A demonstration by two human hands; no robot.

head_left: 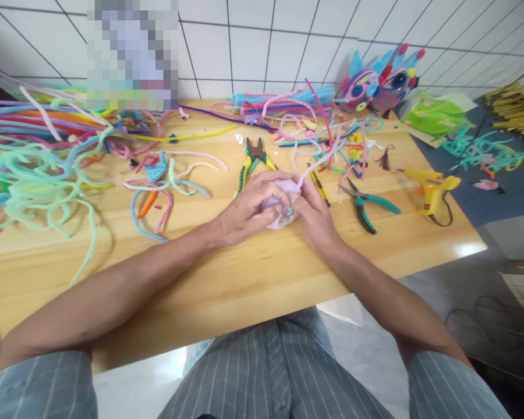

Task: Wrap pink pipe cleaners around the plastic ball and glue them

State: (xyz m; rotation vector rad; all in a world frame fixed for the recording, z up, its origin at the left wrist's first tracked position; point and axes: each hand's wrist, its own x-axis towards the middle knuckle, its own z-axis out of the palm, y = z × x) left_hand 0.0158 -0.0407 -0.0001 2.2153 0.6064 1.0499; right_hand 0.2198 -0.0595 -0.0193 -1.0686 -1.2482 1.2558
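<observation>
"Watching remotely, what did you make out at the worktop (244, 273)?"

"I saw the left hand (248, 206) and the right hand (315, 215) with their fingers bent nearly closed, both holding a roundish lilac piece (288, 185) between them."

"Did it touch the wood?"

"I couldn't tell. A fuzzy lilac stem (324, 160) rose beside the right hand. Green-and-yellow pliers (256, 153) lay just beyond the left, teal pliers (361, 202) and a glue gun (432, 187) farther right."

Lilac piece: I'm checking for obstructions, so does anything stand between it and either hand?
Nothing visible does: the left hand and right hand both touch the lilac piece directly. The teal pliers lie off to the right.
</observation>
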